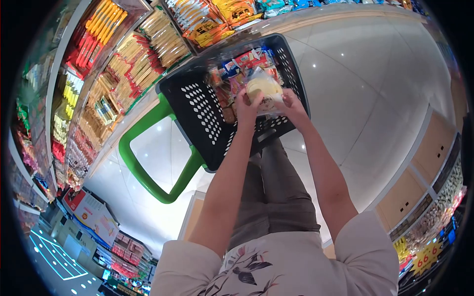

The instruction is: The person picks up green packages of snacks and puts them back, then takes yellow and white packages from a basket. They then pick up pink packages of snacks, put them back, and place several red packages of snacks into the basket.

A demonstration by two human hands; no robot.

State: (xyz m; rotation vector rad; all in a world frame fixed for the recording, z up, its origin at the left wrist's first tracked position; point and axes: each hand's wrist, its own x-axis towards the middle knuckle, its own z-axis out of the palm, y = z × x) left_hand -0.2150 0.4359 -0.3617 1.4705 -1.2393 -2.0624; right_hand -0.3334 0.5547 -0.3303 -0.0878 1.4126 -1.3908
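Between my two hands is a clear plastic packet (pixel 266 88) with pale yellow, round contents and dark print on its lower part. My left hand (pixel 248 104) grips its left side, thumb in front. On the right edge, my right hand (pixel 293 106) has its fingers closed on the same packet. Both hands are over a black shopping basket (pixel 180 121) with perforated walls and a green handle (pixel 129 160). Inside the basket, several colourful snack packs (pixel 244 61) lie beyond and beside the held packet, which partly hides them.
Shelves on the left hold stacked packaged snacks (pixel 131 66) and orange and red packs (pixel 101 29). More bagged goods (pixel 217 19) line the shelf at the top. Pale tiled floor (pixel 340 64) extends to the right, with wooden cabinets (pixel 402 195) beyond it.
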